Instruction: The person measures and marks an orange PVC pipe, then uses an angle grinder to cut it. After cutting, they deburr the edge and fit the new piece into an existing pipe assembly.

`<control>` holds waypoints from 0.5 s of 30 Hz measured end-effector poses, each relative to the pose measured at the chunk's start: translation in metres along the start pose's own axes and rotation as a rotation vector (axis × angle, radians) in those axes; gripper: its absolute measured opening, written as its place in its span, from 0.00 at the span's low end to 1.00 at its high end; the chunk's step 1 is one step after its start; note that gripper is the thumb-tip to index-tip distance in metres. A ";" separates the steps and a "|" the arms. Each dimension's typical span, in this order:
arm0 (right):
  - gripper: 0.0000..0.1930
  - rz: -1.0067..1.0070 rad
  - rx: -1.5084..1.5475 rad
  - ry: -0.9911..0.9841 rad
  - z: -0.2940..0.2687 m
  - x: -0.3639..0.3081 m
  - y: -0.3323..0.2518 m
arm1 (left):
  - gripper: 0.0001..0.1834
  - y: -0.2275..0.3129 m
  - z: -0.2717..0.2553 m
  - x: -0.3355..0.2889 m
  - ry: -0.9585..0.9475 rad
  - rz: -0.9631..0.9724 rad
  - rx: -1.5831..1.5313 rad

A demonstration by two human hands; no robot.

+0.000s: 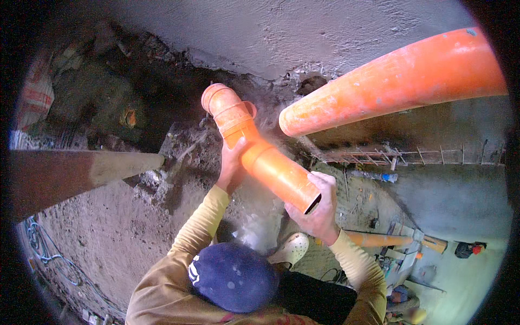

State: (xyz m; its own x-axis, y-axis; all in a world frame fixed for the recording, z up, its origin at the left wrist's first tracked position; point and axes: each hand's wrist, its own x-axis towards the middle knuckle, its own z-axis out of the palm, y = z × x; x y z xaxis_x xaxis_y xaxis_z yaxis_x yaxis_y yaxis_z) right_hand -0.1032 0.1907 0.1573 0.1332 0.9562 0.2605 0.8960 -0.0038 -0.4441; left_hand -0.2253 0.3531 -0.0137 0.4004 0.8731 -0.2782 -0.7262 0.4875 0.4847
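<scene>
An orange plastic pipe fitting with a short side branch and collared joints is held up in front of me, slanting from upper left to lower right. My left hand is closed round its middle, below the branch, with the thumb on top. At the lower right end, my right hand grips the rim beside the dark open mouth. The fingers behind the fitting are partly hidden. A large orange pipe reaches in from the upper right, its end apart from the fitting.
A dark dug-out pit lies at the upper left, under a rough grey wall. A thick post juts in from the left. Rebar and a plastic bottle lie right. Cables lie at the lower left.
</scene>
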 end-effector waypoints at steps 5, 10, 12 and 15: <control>0.39 0.151 0.177 0.033 0.017 0.005 0.006 | 0.28 0.003 0.013 -0.002 0.097 0.123 0.169; 0.38 0.070 0.118 0.106 0.023 0.006 0.007 | 0.27 0.018 0.032 -0.008 0.064 0.181 0.126; 0.38 0.236 0.236 0.076 0.030 0.005 0.002 | 0.26 0.010 0.013 -0.007 0.116 0.146 0.189; 0.40 0.326 0.248 0.058 0.040 0.008 0.001 | 0.25 0.005 0.006 -0.003 0.129 0.084 0.109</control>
State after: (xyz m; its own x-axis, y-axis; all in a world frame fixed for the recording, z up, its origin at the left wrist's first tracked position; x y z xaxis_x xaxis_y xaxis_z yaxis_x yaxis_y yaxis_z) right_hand -0.1183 0.2097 0.1249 0.4233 0.8985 0.1161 0.6743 -0.2268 -0.7028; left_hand -0.2264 0.3530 -0.0056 0.2612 0.9057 -0.3339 -0.6865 0.4174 0.5954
